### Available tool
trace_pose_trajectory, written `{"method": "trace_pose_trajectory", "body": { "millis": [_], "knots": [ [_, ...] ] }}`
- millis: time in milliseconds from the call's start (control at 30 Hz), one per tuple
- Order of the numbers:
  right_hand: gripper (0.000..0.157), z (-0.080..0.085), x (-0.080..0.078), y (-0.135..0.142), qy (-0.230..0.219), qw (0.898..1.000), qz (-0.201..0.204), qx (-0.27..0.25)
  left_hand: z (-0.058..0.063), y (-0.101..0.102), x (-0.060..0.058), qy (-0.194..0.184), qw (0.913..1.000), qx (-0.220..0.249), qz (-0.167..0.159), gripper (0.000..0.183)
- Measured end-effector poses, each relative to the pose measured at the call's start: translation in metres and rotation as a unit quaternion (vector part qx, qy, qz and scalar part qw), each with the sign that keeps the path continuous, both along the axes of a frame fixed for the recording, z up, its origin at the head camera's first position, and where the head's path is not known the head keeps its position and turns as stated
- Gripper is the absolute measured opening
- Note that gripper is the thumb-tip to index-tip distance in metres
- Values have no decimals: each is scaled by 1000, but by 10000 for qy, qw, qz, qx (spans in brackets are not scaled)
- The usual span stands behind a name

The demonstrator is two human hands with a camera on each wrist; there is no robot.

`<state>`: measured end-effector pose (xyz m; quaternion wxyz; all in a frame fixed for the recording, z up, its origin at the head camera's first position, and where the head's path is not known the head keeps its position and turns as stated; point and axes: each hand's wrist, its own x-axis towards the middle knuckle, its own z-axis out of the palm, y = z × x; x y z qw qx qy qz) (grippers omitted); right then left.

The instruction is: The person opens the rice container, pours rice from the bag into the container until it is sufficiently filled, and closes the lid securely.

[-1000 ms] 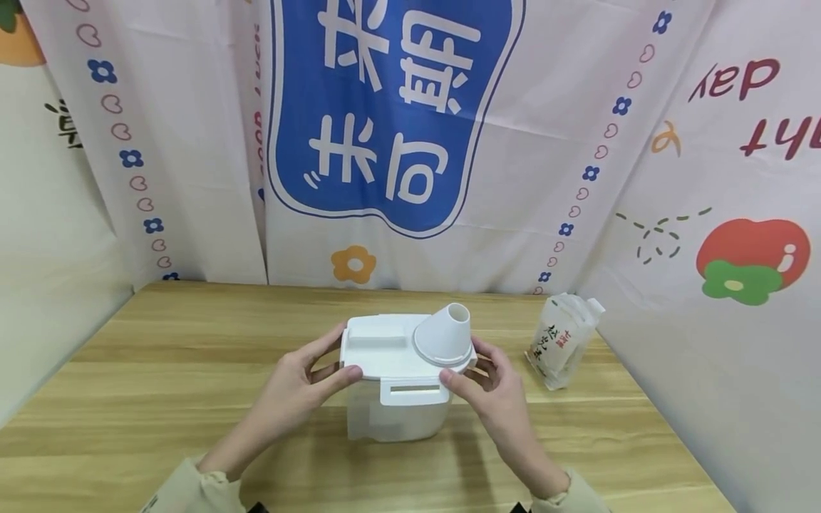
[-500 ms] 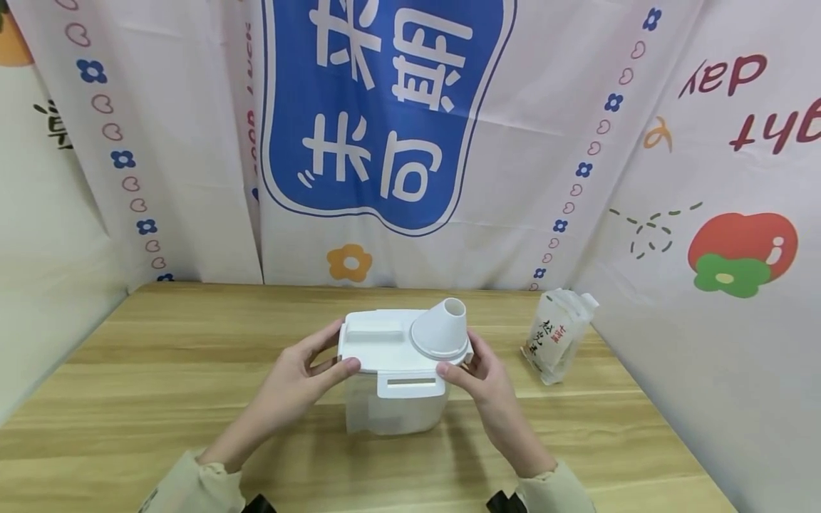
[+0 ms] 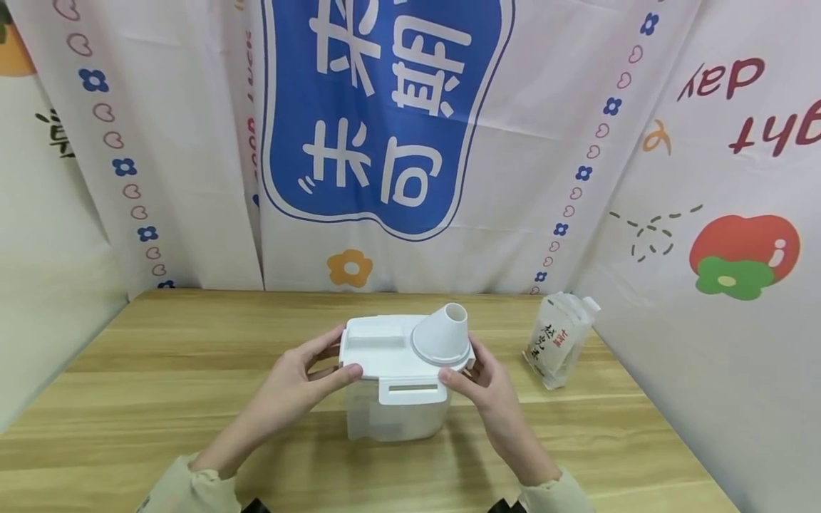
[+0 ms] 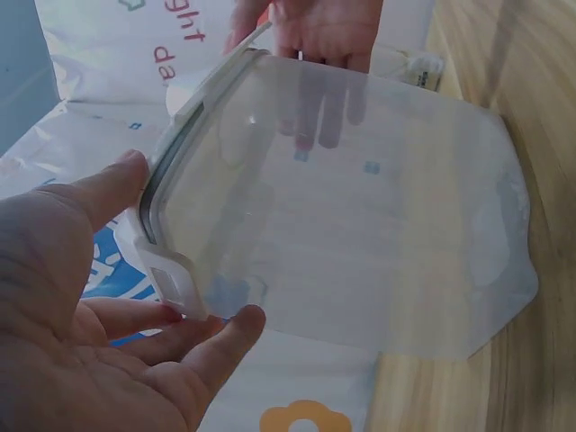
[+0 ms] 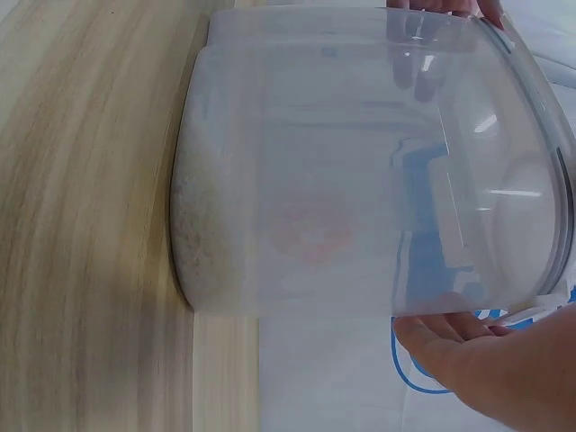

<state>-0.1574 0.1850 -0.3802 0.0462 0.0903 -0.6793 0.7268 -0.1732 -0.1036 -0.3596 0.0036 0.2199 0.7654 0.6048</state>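
A translucent plastic storage container stands upright on the wooden table, with a pale grainy layer low inside it. On top sits its white lid, which has a raised bar on the left and a cone-shaped spout on the right. My left hand grips the lid's left end, thumb at the front edge and fingers round the back. At the right end my right hand holds it the same way, its fingers partly hidden behind. A slotted white clip sticks out between the thumbs.
A clear plastic bag with dark and red printed characters stands at the table's back right. Printed white cloth hangs behind the table, with walls close on both sides.
Both hands keep their hold on the lid and the container stays in place. Only the head view shifts slightly.
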Motion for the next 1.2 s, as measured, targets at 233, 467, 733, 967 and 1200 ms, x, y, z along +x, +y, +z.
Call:
{"method": "trace_pose_trajectory", "body": {
  "millis": [233,467,733,967,1200],
  "knots": [
    [82,0,1,-1,-47,10000,-16,-1,4,0,3,224,9992,-247,198,70],
    [80,1,2,-1,-83,10000,1,0,4,-2,2,94,9998,-192,46,73],
    [76,0,4,-1,-73,10000,-21,-27,6,-3,4,22,9992,-403,31,69],
    [76,0,3,0,-128,9999,13,21,7,-3,3,-36,9993,268,-245,51],
    [75,1,0,1,-114,9999,76,-13,7,0,-1,-351,9981,499,34,46]
  ]
}}
